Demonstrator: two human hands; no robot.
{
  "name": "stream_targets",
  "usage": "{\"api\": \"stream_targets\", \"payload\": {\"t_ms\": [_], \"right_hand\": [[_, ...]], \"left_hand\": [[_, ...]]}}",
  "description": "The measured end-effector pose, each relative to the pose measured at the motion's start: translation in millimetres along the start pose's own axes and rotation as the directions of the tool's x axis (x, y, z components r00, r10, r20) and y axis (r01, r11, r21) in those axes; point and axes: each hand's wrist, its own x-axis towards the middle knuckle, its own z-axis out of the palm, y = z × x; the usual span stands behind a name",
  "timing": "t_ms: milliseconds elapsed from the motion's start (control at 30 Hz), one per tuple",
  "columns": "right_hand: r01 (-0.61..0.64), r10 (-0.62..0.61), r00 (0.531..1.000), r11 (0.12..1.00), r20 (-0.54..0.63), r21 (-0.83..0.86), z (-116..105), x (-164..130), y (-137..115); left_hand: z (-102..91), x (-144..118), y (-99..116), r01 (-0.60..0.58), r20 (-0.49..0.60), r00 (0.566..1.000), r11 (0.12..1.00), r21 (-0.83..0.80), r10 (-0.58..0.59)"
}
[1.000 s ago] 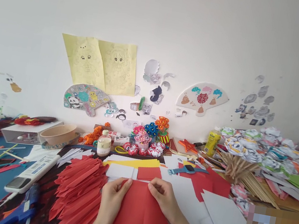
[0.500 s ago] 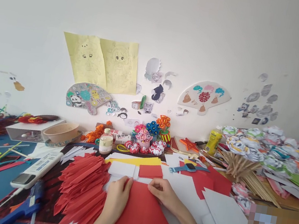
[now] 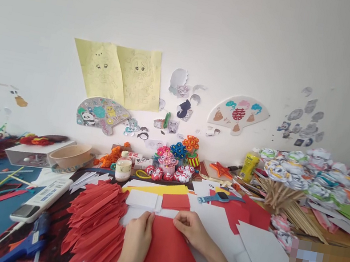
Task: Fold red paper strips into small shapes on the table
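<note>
A large sheet of red paper lies in front of me, with a faint crease down its middle. My left hand pinches its far left corner between thumb and fingers. At the far right corner, my right hand grips the edge, thumb beneath and fingers curled. A black band circles the right wrist. Beside my left hand is a heap of folded red paper strips. Just beyond the sheet's far edge lie a small red paper piece and a stack of white cards.
A blue glue gun and a white power strip with a cable lie left. Behind stand a small bottle and pipe-cleaner flowers. White paper sheets, a blue watch and paper flowers on sticks are right.
Both hands still hold the red sheet's far corners. The left hand has shifted slightly toward me, and the sheet's far edge sits a little nearer.
</note>
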Motion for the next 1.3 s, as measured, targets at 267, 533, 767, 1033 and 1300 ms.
{"api": "stream_targets", "payload": {"t_ms": [267,533,767,1033,1300], "right_hand": [[0.024,-0.025,0.999,1.0,-0.034,-0.018,1.3,-0.4,-3.0],[0.034,-0.033,0.998,0.999,-0.049,0.012,0.6,-1.9,-11.7],[-0.071,0.063,0.99,0.996,0.126,0.054,-4.2,-2.8,-19.0],[-0.064,0.053,0.982,0.996,0.182,0.058,-5.9,-4.4,-16.5],[-0.037,0.037,0.994,0.999,0.099,0.003,-8.5,-0.3,-5.1]], "left_hand": [[-0.9,-3.1,3.8,0.024,-0.004,1.0,0.999,-0.031,-0.024],[-1.7,0.3,0.2,0.016,0.0,1.0,0.997,-0.072,-0.016],[-7.3,5.3,-2.2,0.007,-0.099,0.995,0.985,-0.172,-0.025],[-14.0,17.3,-6.8,0.083,0.081,0.995,0.957,-0.278,-0.062],[-9.0,13.9,-6.2,0.085,0.033,0.996,0.975,-0.207,-0.08]]}}
